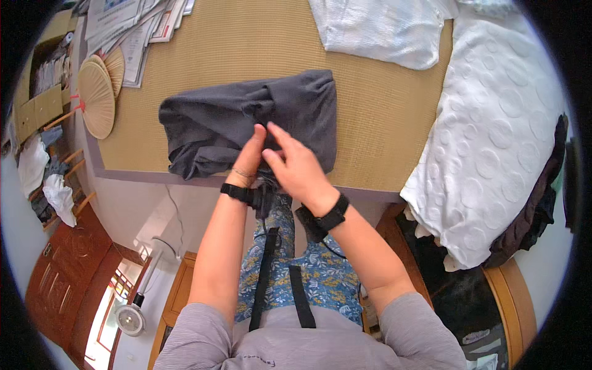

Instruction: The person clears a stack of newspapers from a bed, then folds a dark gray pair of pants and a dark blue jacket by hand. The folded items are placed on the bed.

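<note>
A dark grey piece of clothing (208, 122), loosely folded into a rough rectangle, lies on the woven mat near its front edge. Bunched folds run along its lower left side, and a crumpled part shows at its upper middle. Over its front middle, my left hand (249, 155) is turned edge-on, thumb pointing forward, with most of its fingers hidden. Close beside it on the right is my right hand (298, 164), its thumb and fingers apart and nothing visible in it. Whether either hand touches the cloth is not clear.
The mat (379, 120) covers a raised surface. Newspapers (132, 41) and round hand fans (97, 95) lie at far left. White cloth (379, 32) rests at the back, and a white dotted cover (490, 138) drapes over the right side. A fan (130, 319) stands at lower left.
</note>
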A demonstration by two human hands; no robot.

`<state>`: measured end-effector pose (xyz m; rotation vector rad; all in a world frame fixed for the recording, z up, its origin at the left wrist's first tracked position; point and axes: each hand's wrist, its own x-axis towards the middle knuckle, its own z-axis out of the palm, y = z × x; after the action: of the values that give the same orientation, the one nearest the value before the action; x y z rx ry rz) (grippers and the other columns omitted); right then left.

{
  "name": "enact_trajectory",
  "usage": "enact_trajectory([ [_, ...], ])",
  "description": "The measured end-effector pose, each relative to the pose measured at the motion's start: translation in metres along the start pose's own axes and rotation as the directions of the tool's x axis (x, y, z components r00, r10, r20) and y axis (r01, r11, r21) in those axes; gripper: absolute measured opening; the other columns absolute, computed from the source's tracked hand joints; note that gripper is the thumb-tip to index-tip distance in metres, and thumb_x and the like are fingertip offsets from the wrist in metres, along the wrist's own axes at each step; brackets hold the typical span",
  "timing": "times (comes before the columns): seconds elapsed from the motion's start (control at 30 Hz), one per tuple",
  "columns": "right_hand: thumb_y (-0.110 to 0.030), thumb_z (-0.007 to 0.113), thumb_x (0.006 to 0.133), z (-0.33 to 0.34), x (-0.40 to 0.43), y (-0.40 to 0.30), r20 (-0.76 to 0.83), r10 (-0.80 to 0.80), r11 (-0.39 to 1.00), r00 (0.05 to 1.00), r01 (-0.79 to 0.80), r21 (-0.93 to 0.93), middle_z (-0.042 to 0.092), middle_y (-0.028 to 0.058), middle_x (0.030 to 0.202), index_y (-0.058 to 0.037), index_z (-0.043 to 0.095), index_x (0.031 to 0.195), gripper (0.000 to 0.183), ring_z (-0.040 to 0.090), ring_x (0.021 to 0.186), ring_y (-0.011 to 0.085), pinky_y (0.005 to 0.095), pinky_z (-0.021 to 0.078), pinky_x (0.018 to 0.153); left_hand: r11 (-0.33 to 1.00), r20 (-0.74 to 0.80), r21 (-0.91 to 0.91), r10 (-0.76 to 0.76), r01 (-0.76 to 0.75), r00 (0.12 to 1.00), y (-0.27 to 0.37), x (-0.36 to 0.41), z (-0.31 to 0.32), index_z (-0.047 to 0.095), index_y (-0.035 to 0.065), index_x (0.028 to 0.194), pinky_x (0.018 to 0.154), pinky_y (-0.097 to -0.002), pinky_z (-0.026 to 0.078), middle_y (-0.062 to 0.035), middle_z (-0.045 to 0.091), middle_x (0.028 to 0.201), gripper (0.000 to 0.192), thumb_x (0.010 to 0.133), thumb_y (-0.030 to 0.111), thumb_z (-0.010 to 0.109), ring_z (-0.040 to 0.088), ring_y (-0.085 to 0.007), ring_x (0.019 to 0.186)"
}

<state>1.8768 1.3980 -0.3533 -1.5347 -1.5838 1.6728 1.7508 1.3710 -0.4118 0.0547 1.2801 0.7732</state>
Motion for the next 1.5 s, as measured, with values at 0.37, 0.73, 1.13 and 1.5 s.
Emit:
enact_trajectory([
  [0.37, -0.020, 0.062, 0.083, -0.078, 0.018, 0.091, -0.291, 0.301, 0.953, 0.908, -0.275, 0.129, 0.056, 0.0121, 0.110, 0.0012, 0.049, 0.117, 0.042, 0.055, 0.098, 0.0213, 0.0329, 0.0436, 0.085, 0.923, 0.031, 0.210, 0.323, -0.322, 0.946, -0.020, 0.030, -0.031, 0.039, -0.0009, 0.124, 0.084, -0.0310, 0.046, -0.0116, 0.057, 0.111, 0.052, 0.079, 0.006, 0.065, 0.055, -0.0181, 0.097],
  [0.73, -0.026, 0.074, 0.069, -0.074, 0.024, 0.058, -0.003, 0.382, 0.912, 0.924, -0.376, 0.163, 0.061, 0.0128, 0.101, 0.0043, 0.054, 0.105, 0.051, 0.058, 0.091, 0.0230, 0.0312, 0.0441, 0.081, 0.811, -0.245, 0.396, 0.546, -0.432, 0.801, -0.038, -0.034, -0.056, 0.041, 0.0050, 0.126, 0.078, -0.0259, 0.047, -0.0094, 0.053, 0.111, 0.047, 0.083, 0.002, 0.059, 0.056, -0.0127, 0.089],
  [1.13, -0.014, 0.068, 0.070, 0.146, -0.027, -0.104, 0.314, -0.286, 0.936, 0.905, 0.333, -0.109, 0.054, 0.0164, 0.093, -0.0001, 0.054, 0.094, 0.031, 0.055, 0.086, 0.0331, 0.0370, 0.0459, 0.076, 0.826, -0.532, -0.267, 0.302, -0.496, 0.791, -0.104, -0.094, -0.180, 0.041, 0.0005, 0.118, 0.069, -0.0304, 0.051, -0.0127, 0.053, 0.108, 0.034, 0.088, 0.012, 0.050, 0.060, -0.0224, 0.085],
  [1.5, -0.034, 0.076, 0.066, 0.117, 0.041, 0.046, 0.040, 0.267, 0.955, 0.963, -0.259, -0.149, 0.053, 0.0228, 0.111, 0.0082, 0.046, 0.114, 0.071, 0.052, 0.104, 0.0324, 0.0383, 0.0421, 0.091, 0.897, -0.669, -0.310, 0.028, -0.314, 0.743, -0.075, -0.091, -0.188, 0.043, 0.0035, 0.115, 0.075, -0.0415, 0.048, -0.0098, 0.052, 0.109, 0.047, 0.086, 0.038, 0.058, 0.054, -0.0243, 0.096],
])
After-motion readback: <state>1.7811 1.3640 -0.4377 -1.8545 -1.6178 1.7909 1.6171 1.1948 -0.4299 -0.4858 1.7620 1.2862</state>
